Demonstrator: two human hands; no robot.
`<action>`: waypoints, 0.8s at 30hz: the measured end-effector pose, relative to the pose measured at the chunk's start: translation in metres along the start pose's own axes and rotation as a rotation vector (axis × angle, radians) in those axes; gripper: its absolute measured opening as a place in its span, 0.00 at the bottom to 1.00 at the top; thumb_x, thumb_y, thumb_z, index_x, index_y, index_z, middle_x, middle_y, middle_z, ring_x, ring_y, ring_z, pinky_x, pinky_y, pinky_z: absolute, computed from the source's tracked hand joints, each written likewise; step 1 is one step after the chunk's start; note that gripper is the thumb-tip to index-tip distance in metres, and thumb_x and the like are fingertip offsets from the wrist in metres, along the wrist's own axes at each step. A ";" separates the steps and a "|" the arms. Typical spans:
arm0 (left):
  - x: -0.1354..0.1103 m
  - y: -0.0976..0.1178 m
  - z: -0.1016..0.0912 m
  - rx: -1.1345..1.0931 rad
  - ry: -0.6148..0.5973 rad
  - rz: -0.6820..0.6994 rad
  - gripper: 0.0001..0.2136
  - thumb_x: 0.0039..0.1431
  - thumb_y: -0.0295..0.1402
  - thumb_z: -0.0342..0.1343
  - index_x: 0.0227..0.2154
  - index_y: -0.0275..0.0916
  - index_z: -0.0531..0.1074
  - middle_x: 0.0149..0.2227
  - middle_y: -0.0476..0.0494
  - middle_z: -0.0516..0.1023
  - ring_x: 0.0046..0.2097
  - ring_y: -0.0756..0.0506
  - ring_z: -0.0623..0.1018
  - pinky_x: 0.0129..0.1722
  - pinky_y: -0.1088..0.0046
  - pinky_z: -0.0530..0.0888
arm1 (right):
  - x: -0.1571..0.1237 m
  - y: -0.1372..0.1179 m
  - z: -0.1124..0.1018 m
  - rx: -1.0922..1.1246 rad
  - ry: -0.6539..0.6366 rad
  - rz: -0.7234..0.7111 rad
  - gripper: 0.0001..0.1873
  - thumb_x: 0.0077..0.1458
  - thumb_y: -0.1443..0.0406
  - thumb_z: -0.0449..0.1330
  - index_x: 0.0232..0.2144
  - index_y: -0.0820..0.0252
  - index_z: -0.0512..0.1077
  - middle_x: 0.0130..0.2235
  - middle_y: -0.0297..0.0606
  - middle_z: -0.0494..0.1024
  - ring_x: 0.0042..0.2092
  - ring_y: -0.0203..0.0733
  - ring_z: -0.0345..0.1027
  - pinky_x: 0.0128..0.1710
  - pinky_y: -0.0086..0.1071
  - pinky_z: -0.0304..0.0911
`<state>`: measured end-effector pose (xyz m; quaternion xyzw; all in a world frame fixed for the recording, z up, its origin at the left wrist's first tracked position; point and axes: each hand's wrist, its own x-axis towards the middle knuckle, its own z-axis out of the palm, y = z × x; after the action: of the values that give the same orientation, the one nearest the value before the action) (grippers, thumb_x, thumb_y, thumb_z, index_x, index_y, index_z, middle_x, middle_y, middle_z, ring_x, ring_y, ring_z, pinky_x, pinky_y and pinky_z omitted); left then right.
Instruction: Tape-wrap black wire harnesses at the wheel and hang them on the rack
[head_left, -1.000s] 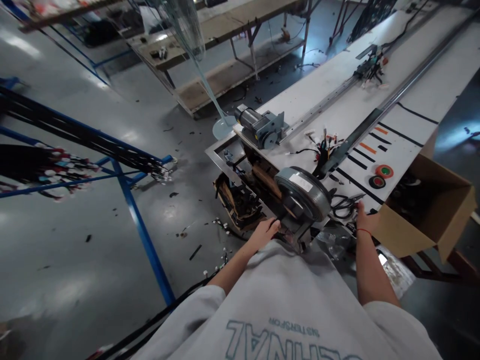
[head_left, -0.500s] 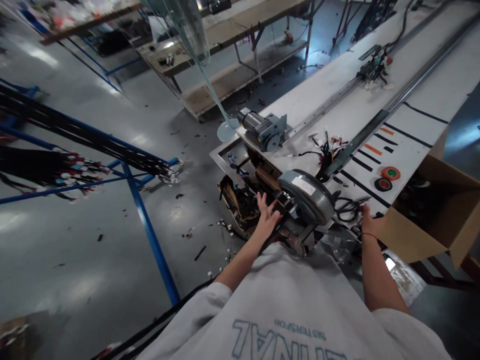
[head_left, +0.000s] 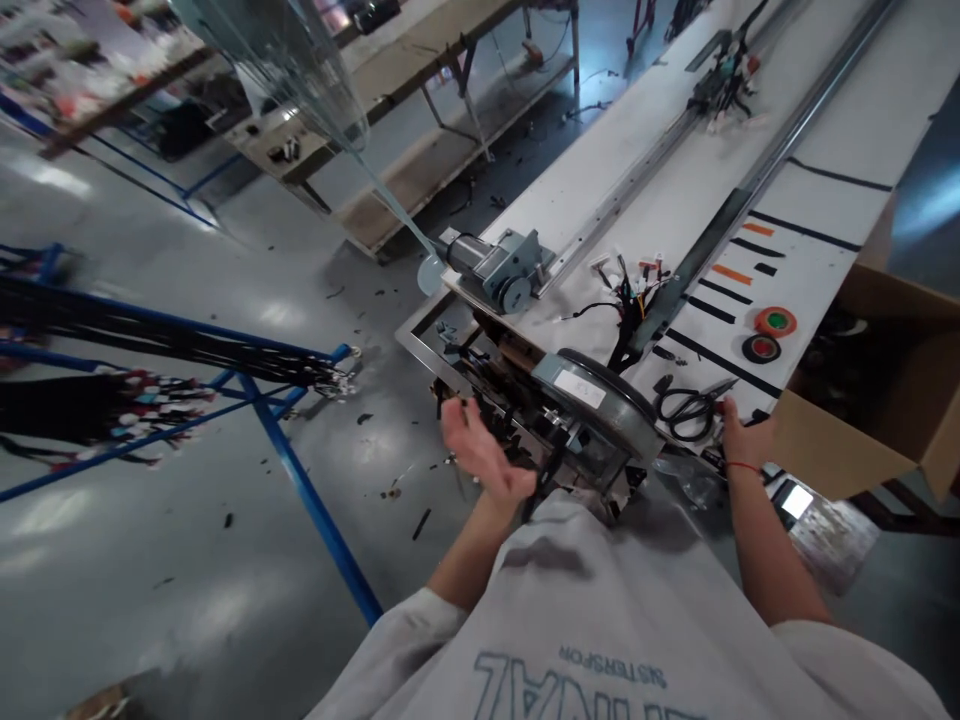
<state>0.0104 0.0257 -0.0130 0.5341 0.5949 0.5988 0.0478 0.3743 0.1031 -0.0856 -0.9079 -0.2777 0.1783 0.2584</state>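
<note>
Fingers spread and palm turned up, my left hand (head_left: 480,450) is beside the metal mechanism (head_left: 514,390) at the table's end and holds nothing I can make out. To its right, a large grey wheel-shaped reel (head_left: 600,395) with a white label is mounted there. My right hand (head_left: 746,437) is at the table's right edge, its thumb close to the tip of the black-handled scissors (head_left: 686,412). Its other fingers are hidden, so whether it grips the edge I cannot tell.
A motor (head_left: 487,268) sits at the table's corner. Wire connectors (head_left: 630,295), black and orange strips, and two tape rolls (head_left: 772,322) lie on the white table (head_left: 585,200). A cardboard box (head_left: 832,440) stands right; a blue rack (head_left: 300,500) with cables stands left.
My left hand has drawn left and back from beside the reel, turning palm up. My right hand stays near the scissors at the edge. The camera view has shifted slightly.
</note>
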 end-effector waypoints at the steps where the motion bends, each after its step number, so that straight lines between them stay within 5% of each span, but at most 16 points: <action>1: 0.004 0.001 0.002 0.046 -0.016 0.007 0.47 0.41 0.71 0.49 0.62 0.49 0.57 0.66 0.36 0.56 0.71 0.29 0.45 0.65 0.40 0.54 | 0.001 0.001 0.001 0.003 0.002 -0.003 0.43 0.49 0.44 0.64 0.57 0.66 0.63 0.54 0.60 0.72 0.57 0.65 0.65 0.57 0.54 0.60; 5: 0.013 0.017 0.029 0.138 -0.135 0.110 0.21 0.58 0.51 0.51 0.49 0.44 0.70 0.55 0.35 0.72 0.66 0.33 0.60 0.64 0.42 0.54 | 0.003 0.005 0.006 -0.029 0.013 0.029 0.44 0.47 0.42 0.64 0.56 0.66 0.63 0.54 0.61 0.72 0.56 0.67 0.65 0.56 0.56 0.60; 8: 0.018 0.029 0.047 0.153 -0.164 0.201 0.13 0.65 0.39 0.47 0.44 0.41 0.72 0.48 0.37 0.77 0.58 0.39 0.72 0.61 0.49 0.62 | 0.005 0.006 0.008 -0.048 0.017 0.016 0.43 0.48 0.43 0.64 0.56 0.67 0.63 0.55 0.61 0.70 0.57 0.66 0.65 0.57 0.54 0.59; 12: 0.026 0.035 0.040 0.102 -0.216 0.258 0.13 0.67 0.38 0.42 0.40 0.41 0.71 0.36 0.43 0.79 0.43 0.44 0.78 0.50 0.59 0.72 | 0.007 0.005 0.008 -0.052 0.043 -0.035 0.44 0.50 0.44 0.63 0.59 0.70 0.61 0.59 0.62 0.67 0.60 0.64 0.61 0.59 0.53 0.57; 16: 0.027 0.037 0.026 0.085 -0.048 0.266 0.14 0.66 0.44 0.44 0.43 0.43 0.68 0.44 0.40 0.77 0.52 0.42 0.74 0.56 0.56 0.69 | 0.005 0.001 0.004 -0.034 0.019 -0.050 0.45 0.51 0.45 0.63 0.60 0.72 0.61 0.58 0.62 0.68 0.60 0.63 0.62 0.59 0.51 0.57; 19: 0.028 0.040 0.037 0.126 0.090 0.198 0.20 0.68 0.47 0.36 0.46 0.41 0.68 0.47 0.37 0.75 0.54 0.41 0.73 0.55 0.56 0.68 | 0.002 -0.003 0.002 -0.032 0.028 -0.033 0.45 0.51 0.46 0.64 0.60 0.72 0.61 0.58 0.63 0.69 0.60 0.63 0.62 0.60 0.49 0.56; 22: 0.034 0.049 0.050 0.103 -0.082 0.213 0.20 0.70 0.44 0.36 0.43 0.40 0.70 0.42 0.39 0.77 0.49 0.42 0.75 0.53 0.58 0.70 | 0.002 -0.005 0.001 -0.031 0.019 -0.011 0.45 0.51 0.46 0.64 0.59 0.73 0.62 0.57 0.64 0.69 0.60 0.64 0.62 0.60 0.49 0.56; 24: 0.040 0.056 0.042 0.038 -0.139 0.190 0.17 0.70 0.42 0.39 0.44 0.39 0.69 0.45 0.38 0.77 0.51 0.42 0.75 0.54 0.57 0.70 | 0.003 -0.004 0.000 -0.035 0.002 -0.027 0.45 0.52 0.46 0.64 0.60 0.72 0.61 0.57 0.63 0.69 0.59 0.64 0.63 0.59 0.51 0.58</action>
<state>0.0549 0.0645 0.0411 0.6292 0.5481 0.5506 0.0216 0.3745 0.1081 -0.0839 -0.9086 -0.2929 0.1690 0.2450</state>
